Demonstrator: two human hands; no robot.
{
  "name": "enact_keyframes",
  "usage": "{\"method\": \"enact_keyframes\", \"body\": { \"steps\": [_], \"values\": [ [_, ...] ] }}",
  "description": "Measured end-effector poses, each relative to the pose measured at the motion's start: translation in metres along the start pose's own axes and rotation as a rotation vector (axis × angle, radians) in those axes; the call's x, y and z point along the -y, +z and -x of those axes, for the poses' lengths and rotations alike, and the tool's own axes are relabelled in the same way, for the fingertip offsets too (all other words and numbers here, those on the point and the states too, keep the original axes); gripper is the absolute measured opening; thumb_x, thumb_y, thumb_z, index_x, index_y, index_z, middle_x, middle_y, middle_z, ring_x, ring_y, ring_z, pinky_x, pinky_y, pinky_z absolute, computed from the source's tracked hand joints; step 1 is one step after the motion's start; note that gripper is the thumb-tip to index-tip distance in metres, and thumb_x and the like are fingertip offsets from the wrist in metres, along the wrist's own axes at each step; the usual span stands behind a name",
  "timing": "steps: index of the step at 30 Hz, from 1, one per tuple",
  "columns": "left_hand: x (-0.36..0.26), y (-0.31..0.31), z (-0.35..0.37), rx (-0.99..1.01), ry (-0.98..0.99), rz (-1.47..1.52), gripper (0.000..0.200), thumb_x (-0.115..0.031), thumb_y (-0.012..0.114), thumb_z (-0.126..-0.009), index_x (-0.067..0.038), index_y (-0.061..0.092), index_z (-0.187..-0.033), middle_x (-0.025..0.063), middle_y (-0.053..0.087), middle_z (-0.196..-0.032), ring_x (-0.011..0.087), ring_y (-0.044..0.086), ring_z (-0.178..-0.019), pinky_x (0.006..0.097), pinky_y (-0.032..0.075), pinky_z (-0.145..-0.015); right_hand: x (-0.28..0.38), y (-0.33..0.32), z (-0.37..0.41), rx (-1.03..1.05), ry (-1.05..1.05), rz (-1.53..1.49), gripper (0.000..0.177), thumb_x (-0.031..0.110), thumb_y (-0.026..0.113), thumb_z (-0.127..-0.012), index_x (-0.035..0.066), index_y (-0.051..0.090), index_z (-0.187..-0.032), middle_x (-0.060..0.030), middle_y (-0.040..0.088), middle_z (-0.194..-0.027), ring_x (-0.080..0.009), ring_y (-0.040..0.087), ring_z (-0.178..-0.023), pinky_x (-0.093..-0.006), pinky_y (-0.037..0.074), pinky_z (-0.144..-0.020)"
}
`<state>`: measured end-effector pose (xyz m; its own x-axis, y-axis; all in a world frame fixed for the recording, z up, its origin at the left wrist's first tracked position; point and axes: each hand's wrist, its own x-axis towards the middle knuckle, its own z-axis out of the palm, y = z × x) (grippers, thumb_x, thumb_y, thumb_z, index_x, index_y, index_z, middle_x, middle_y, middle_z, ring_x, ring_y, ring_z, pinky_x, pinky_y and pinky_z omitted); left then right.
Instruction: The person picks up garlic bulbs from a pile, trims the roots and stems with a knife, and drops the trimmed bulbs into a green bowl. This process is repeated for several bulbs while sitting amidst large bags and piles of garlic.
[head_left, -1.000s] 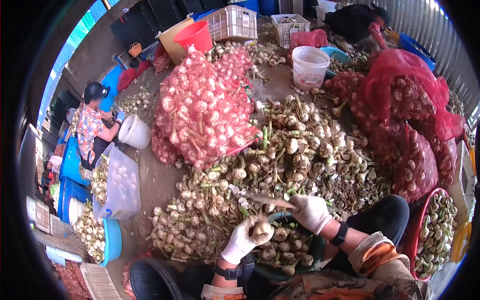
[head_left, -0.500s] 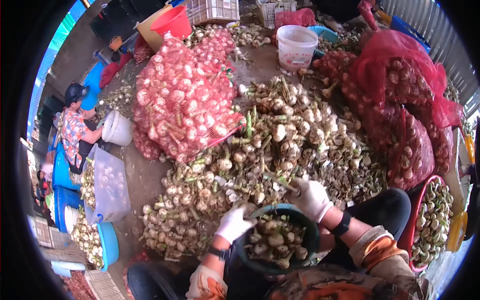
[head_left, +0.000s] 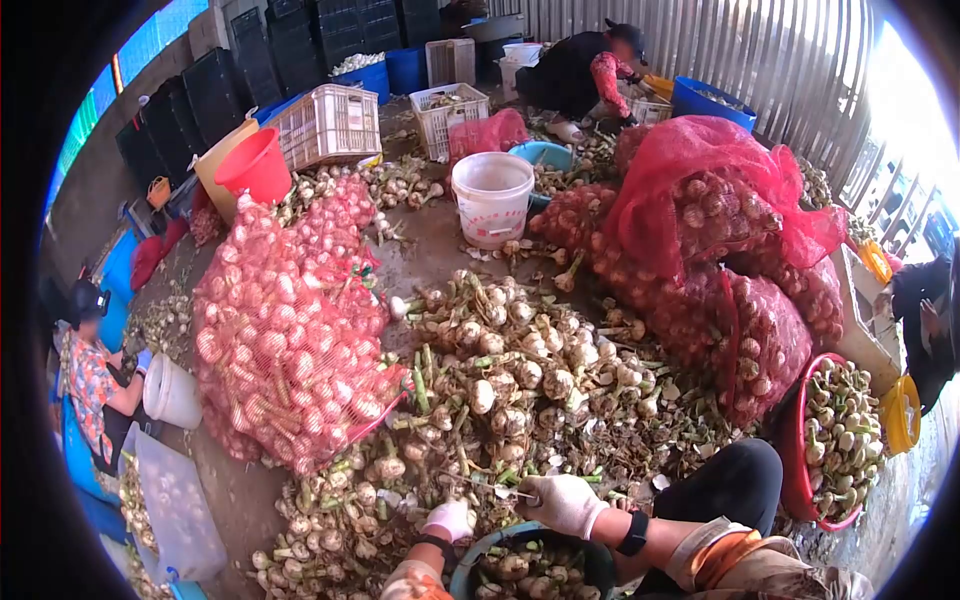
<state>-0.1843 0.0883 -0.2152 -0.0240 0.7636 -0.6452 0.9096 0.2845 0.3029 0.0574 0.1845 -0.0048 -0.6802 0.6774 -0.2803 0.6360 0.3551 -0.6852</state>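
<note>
My right hand (head_left: 565,503), in a white glove, is closed around a thin knife (head_left: 505,489) whose narrow blade points left over the garlic pile. My left hand (head_left: 452,518), gloved too, is low at the near edge of the heap of garlic bulbs (head_left: 500,385); its fingers are partly hidden and I cannot tell what they hold. Just below and between both hands stands a dark green bucket (head_left: 462,578) with trimmed garlic bulbs (head_left: 540,570) inside, cut off by the bottom of the view.
Red mesh sacks of garlic stand left (head_left: 290,330) and right (head_left: 690,230). A white bucket (head_left: 492,200) is behind the heap. By my right knee sits a red basin (head_left: 795,470) of garlic. Co-workers are at left (head_left: 95,375), back (head_left: 575,75) and far right (head_left: 925,320).
The view has tilted up and shifted right, so the back wall and a crouching person show. My left hand has left the bucket's rim for the heap; the knife stays in my right hand.
</note>
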Motion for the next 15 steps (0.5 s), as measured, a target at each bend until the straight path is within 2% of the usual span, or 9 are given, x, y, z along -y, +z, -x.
{"method": "enact_keyframes", "body": {
  "steps": [1,3,4,5,7,9,11,14,15],
  "values": [
    [-0.006,-0.013,0.022,-0.108,-0.06,0.047,0.052,-0.038,0.061,-0.075,-0.005,0.058,-0.115,0.0281,0.06,-0.111,0.0429,0.062,-0.097,0.0457,0.051,-0.086,0.004,-0.002,0.0,0.009,0.001,0.002,0.031,0.037,0.066,-0.083,0.01,0.063,-0.1,-0.0126,0.069,-0.079,-0.0333,0.067,-0.076,-0.0427,0.052,-0.069],
    [-0.008,-0.036,0.056,-0.231,-0.051,0.155,0.05,-0.032,0.068,-0.074,-0.002,0.06,-0.112,0.0214,0.065,-0.102,0.0349,0.065,-0.091,0.0412,0.052,-0.083,0.003,0.003,-0.001,0.01,-0.014,-0.053,0.029,0.036,0.067,-0.082,0.01,0.063,-0.095,-0.0127,0.068,-0.079,-0.0335,0.067,-0.076,-0.0428,0.052,-0.068],
    [0.025,-0.006,0.043,-0.255,0.013,0.546,0.043,-0.016,0.073,-0.072,0.0,0.061,-0.111,0.0105,0.066,-0.094,0.0208,0.064,-0.086,0.0328,0.052,-0.08,0.002,0.008,-0.003,-0.004,-0.012,-0.084,0.028,0.036,0.067,-0.082,0.01,0.062,-0.093,-0.0129,0.068,-0.078,-0.0337,0.067,-0.076,-0.0428,0.051,-0.068],
    [-0.012,-0.051,0.09,-0.321,0.049,0.69,0.045,-0.001,0.073,-0.071,0.0,0.059,-0.113,0.0035,0.063,-0.095,0.0119,0.058,-0.086,0.0268,0.05,-0.081,0.002,0.013,-0.001,-0.017,-0.008,-0.115,0.028,0.036,0.067,-0.082,0.01,0.062,-0.091,-0.013,0.067,-0.077,-0.0338,0.066,-0.075,-0.0428,0.051,-0.068],
    [-0.031,-0.06,0.121,-0.361,0.173,1.195,0.054,0.006,0.074,-0.068,0.001,0.053,-0.118,0.0051,0.062,-0.101,0.013,0.059,-0.09,0.0265,0.05,-0.084,0.014,0.015,0.002,-0.003,0.042,-0.244,0.032,0.035,0.07,-0.081,0.008,0.063,-0.096,-0.0151,0.067,-0.078,-0.0335,0.066,-0.076,-0.0398,0.051,-0.07],
    [-0.068,-0.079,0.161,-0.472,0.227,1.172,0.06,0.01,0.071,-0.07,0.002,0.047,-0.124,0.0067,0.06,-0.105,0.0144,0.059,-0.092,0.0278,0.05,-0.086,0.012,0.037,0.0,-0.039,-0.046,-0.474,0.033,0.032,0.074,-0.081,0.009,0.067,-0.103,-0.0073,0.066,-0.073,-0.0181,0.064,-0.066,-0.0324,0.051,-0.063],
    [-0.1,-0.086,0.187,-0.478,0.227,1.278,0.062,0.01,0.07,-0.073,0.0,0.043,-0.129,0.007,0.058,-0.105,0.0137,0.06,-0.089,0.0265,0.053,-0.079,0.021,0.044,0.0,0.078,-0.137,-0.645,0.037,0.025,0.077,-0.08,0.004,0.065,-0.109,-0.0033,0.069,-0.09,-0.0095,0.06,-0.082,-0.027,0.05,-0.073],
    [-0.128,-0.09,0.219,-0.468,0.157,1.42,0.066,0.008,0.07,-0.075,-0.003,0.041,-0.133,0.0047,0.059,-0.097,0.0093,0.059,-0.07,0.0225,0.051,-0.051,0.034,0.043,0.011,0.21,-0.081,-1.027,0.041,0.02,0.078,-0.08,0.0,0.063,-0.113,-0.0034,0.067,-0.098,-0.0091,0.059,-0.088,-0.0259,0.049,-0.081],
    [-0.128,-0.091,0.227,-0.446,0.14,1.482,0.066,0.008,0.069,-0.075,-0.003,0.041,-0.133,0.0036,0.06,-0.093,0.01,0.059,-0.07,0.0228,0.052,-0.053,0.036,0.04,0.014,0.23,-0.087,-1.065,0.038,0.016,0.076,-0.081,0.0,0.063,-0.113,-0.0028,0.066,-0.099,-0.0089,0.058,-0.09,-0.0255,0.049,-0.081]
  ]
}}
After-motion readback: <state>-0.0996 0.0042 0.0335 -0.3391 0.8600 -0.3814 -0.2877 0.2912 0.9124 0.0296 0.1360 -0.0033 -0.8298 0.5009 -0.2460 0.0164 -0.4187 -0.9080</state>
